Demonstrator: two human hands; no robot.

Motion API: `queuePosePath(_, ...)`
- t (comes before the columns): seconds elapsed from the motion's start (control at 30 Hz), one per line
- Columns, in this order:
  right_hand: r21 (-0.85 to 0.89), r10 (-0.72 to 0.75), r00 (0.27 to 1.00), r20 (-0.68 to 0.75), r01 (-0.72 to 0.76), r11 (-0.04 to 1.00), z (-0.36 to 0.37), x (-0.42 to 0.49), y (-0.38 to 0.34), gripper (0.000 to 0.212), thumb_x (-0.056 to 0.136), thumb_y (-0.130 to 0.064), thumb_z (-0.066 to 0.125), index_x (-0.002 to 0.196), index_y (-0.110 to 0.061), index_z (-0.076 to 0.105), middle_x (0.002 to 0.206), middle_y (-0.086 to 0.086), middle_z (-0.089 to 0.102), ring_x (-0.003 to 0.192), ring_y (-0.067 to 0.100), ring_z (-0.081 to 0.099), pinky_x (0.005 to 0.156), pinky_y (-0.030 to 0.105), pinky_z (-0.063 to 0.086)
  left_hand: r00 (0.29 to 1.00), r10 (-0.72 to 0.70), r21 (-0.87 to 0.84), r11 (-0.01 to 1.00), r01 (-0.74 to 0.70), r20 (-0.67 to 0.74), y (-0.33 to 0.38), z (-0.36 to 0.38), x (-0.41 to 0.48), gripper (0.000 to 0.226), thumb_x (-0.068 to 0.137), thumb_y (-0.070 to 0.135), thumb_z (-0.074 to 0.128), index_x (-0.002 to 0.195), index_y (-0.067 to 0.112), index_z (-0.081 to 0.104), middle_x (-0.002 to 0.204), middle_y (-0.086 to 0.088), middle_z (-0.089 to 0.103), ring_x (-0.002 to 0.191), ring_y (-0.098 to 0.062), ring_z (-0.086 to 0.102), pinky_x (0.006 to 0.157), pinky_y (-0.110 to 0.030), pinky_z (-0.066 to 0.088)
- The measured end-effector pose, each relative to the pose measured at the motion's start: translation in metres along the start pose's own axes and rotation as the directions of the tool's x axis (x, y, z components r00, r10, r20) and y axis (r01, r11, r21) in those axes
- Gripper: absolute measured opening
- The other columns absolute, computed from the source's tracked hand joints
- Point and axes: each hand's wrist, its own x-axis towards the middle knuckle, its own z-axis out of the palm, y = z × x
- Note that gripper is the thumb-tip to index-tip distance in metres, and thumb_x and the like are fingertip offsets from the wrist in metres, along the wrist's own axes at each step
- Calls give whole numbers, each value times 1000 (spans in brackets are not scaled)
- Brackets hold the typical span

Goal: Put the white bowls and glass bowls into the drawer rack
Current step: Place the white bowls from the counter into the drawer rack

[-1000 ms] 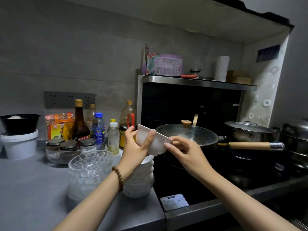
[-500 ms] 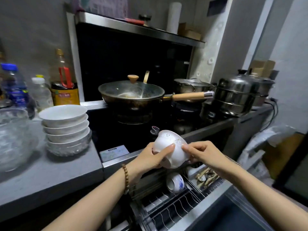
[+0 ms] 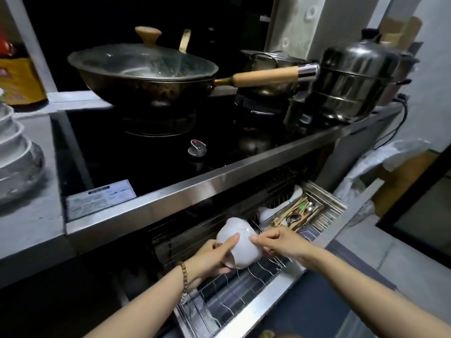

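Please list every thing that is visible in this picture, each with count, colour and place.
drawer rack: one, silver wire, open below the stove
held bowl: one, white, above the drawer rack
bowl stack: one, white, counter at left edge
wok: one, dark with glass lid, on the stove
small pot: one, steel, behind the wok handle
steamer: one, steel, right end of stove
knob: one, silver, stove front
cutlery: several, wood and metal, rack's right part
left hand: one, grips the held bowl
right hand: one, pinches the held bowl
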Motion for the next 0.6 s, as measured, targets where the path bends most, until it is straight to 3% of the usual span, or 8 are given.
queuePosePath(0.1, -2, 77, 997, 34, -77, 997, 2, 31, 16, 33, 86, -28, 65, 54, -22, 68, 52, -8, 56, 53, 3, 50, 56, 12, 42, 998, -31, -41, 999, 29, -50, -17, -9, 29, 78, 42, 67, 73, 91, 8, 59, 84, -7, 67, 69, -13, 67, 71, -26, 56)
queuePosePath(0.17, -2, 147, 987, 68, -147, 989, 0, 52, 26, 22, 87, -27, 64, 74, -11, 72, 48, -10, 60, 47, 1, 54, 53, 12, 45, 992, -47, -43, 998, 42, -115, -27, -14, 47, 81, 38, 67, 74, 93, 10, 58, 82, -9, 65, 69, -15, 64, 70, -27, 57)
queuePosePath(0.23, -9, 216, 973, 81, -215, 976, -3, 74, 35, 24, 88, -26, 64, 86, -3, 70, 47, -8, 63, 45, 1, 56, 52, 13, 48, 985, -46, -37, 998, 41, -164, -35, -18, 66, 72, 41, 66, 72, 87, 12, 60, 78, -7, 66, 64, -14, 64, 63, -26, 59)
queuePosePath(0.37, -18, 278, 954, 111, -278, 960, -6, 109, 50, 21, 89, -25, 62, 73, -11, 67, 51, -2, 63, 42, 3, 55, 52, 13, 49, 978, -31, 29, 999, 38, -207, -51, -25, 99, 51, 61, 63, 70, 69, 14, 62, 68, -7, 67, 68, -16, 65, 75, -29, 59)
queuePosePath(0.43, -5, 291, 952, 97, -292, 957, -8, 120, 57, 19, 88, -24, 63, 79, -9, 68, 61, 5, 63, 45, 4, 56, 52, 12, 50, 973, -40, 68, 996, 57, -228, -57, -28, 113, 49, 67, 64, 66, 64, 14, 63, 69, -9, 66, 66, -16, 64, 79, -29, 58)
queuePosePath(0.5, 31, 298, 952, 73, -300, 953, -9, 128, 63, 21, 87, -23, 65, 89, -3, 69, 72, 12, 62, 56, 10, 57, 55, 13, 50, 966, -39, 116, 991, 71, -257, -61, -28, 125, 50, 71, 66, 61, 55, 18, 58, 57, -4, 62, 52, -10, 59, 65, -20, 58)
queuePosePath(0.57, 80, 310, 949, 59, -314, 946, -8, 134, 70, 18, 85, -21, 67, 82, -4, 67, 77, 14, 62, 63, 15, 55, 57, 15, 50, 955, -30, 158, 984, 79, -296, -64, -27, 133, 54, 72, 68, 58, 49, 19, 54, 44, 3, 58, 38, -4, 53, 44, -10, 45)
queuePosePath(0.6, 101, 319, 947, 48, -322, 941, -8, 138, 74, 17, 84, -21, 68, 74, -6, 64, 75, 14, 61, 62, 16, 55, 56, 15, 50, 950, -20, 171, 982, 77, -311, -66, -27, 137, 55, 72, 69, 56, 49, 19, 54, 44, 2, 58, 38, -5, 53, 43, -10, 43)
